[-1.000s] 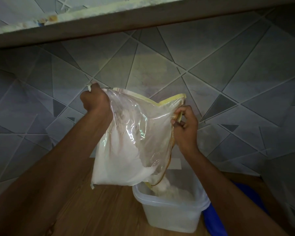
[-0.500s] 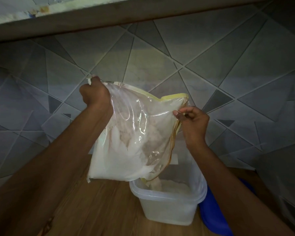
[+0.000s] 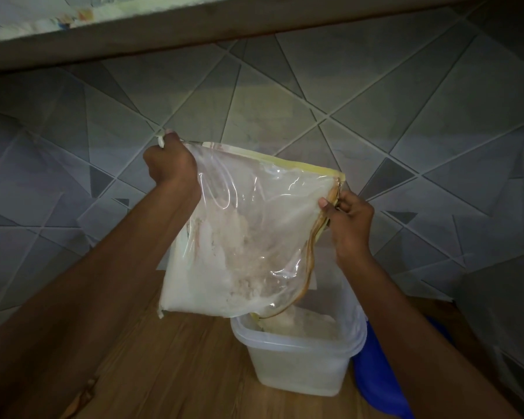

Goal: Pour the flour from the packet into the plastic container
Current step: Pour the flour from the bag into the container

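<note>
No text, label or number can be read on anything here.

The left forearm is bare and comes in from the lower left corner, running up and to the right. The left hand is clenched into a fist with its back turned to the camera, gripping the upper left corner of the packet. The right forearm, also bare, enters from the lower right and rises up and to the left. The right hand sits lower than the left hand and well apart from it. Its thumb and curled fingers pinch the packet's right edge just below the upper right corner, thumbnail facing the camera.
</note>
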`<state>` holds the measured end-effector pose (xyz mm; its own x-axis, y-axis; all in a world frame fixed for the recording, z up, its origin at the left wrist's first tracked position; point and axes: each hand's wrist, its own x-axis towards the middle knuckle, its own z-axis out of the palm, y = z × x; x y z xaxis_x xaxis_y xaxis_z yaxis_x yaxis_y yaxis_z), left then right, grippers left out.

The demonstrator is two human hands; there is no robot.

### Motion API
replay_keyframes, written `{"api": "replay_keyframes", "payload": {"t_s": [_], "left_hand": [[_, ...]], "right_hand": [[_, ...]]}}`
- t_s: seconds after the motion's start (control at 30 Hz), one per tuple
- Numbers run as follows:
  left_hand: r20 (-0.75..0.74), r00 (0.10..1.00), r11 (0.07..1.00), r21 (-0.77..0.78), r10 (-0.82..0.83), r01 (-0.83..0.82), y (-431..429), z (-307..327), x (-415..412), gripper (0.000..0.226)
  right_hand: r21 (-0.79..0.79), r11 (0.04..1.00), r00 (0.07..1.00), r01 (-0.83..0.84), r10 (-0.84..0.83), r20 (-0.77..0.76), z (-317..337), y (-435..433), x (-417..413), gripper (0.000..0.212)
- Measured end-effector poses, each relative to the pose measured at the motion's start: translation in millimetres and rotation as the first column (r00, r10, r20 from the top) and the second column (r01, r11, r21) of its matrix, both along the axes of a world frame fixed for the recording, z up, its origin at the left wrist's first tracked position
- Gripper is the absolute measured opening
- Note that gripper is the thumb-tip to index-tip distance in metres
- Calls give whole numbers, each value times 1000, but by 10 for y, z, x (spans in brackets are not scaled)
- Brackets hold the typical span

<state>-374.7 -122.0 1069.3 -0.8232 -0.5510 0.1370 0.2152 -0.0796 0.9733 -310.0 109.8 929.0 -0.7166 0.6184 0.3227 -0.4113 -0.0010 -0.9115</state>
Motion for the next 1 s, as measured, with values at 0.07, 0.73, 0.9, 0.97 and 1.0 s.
{"api": "replay_keyframes", "payload": {"t_s": [0.07, 0.73, 0.9, 0.97, 1.0], "left_hand": [[0, 1000, 1000, -2, -11, 11, -3, -10, 16, 41], [1, 992, 910, -398, -129, 119, 455, -86, 191, 22], [-35, 989, 919, -376, -144, 120, 471, -61, 215, 30], [-50, 984, 923, -358, -171, 143, 504, -73, 203, 31], [-53, 981, 923, -351, -185, 155, 517, -72, 211, 30]], "right_hand": [[-11, 1000, 1000, 1, -1, 8, -37, 11, -11, 18], [-166, 978, 985, 124, -102, 140, -565, 248, 70, 18], [-124, 980, 975, 153, -129, 179, -578, 288, 73, 8], [-116, 980, 973, 160, -137, 185, -570, 278, 87, 7], [-112, 980, 972, 164, -142, 186, -556, 265, 100, 9]]}}
